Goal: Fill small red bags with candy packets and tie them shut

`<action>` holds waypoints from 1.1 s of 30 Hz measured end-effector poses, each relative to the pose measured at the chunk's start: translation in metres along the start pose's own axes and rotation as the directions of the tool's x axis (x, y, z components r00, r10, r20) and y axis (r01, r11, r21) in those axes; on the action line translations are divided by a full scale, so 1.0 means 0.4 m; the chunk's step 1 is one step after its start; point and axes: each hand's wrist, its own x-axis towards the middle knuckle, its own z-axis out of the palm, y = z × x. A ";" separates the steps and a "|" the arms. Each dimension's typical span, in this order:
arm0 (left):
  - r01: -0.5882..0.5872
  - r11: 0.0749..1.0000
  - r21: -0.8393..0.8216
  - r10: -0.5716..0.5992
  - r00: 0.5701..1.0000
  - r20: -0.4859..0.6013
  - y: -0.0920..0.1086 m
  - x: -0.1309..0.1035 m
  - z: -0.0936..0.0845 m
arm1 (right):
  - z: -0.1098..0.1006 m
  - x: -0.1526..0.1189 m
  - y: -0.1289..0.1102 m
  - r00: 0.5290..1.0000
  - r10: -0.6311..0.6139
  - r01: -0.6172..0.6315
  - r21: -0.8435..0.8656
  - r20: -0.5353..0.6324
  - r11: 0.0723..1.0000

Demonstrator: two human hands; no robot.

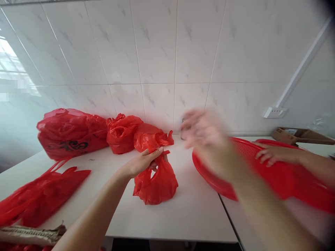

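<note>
My left hand point(150, 161) is closed around the gathered neck of a small red plastic bag point(158, 186), its handles showing by the thumb. The bag rests low over the white table, and its contents are hidden. To the right, my right hand point(205, 130) is raised and blurred by motion. Its fingers look stretched out and apart, with nothing visible in them. Behind that hand stands a small clear object point(184, 129), mostly covered. Just below and beyond my right forearm is a red perforated plastic basket point(209, 174).
Filled red bags point(121, 136) line the wall, beside a larger red bag point(73, 136). Loose red bags point(49, 195) lie at left above a torn carton edge point(34, 233). Another person's hand point(274, 154) reaches over the baskets. A cardboard tray point(303, 136) sits far right, under a socket point(275, 112).
</note>
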 end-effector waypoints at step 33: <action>-0.238 0.733 0.637 0.503 0.821 -0.271 -0.133 0.069 0.070 | 0.289 -0.025 0.129 0.881 0.158 -0.432 0.621 0.446 0.655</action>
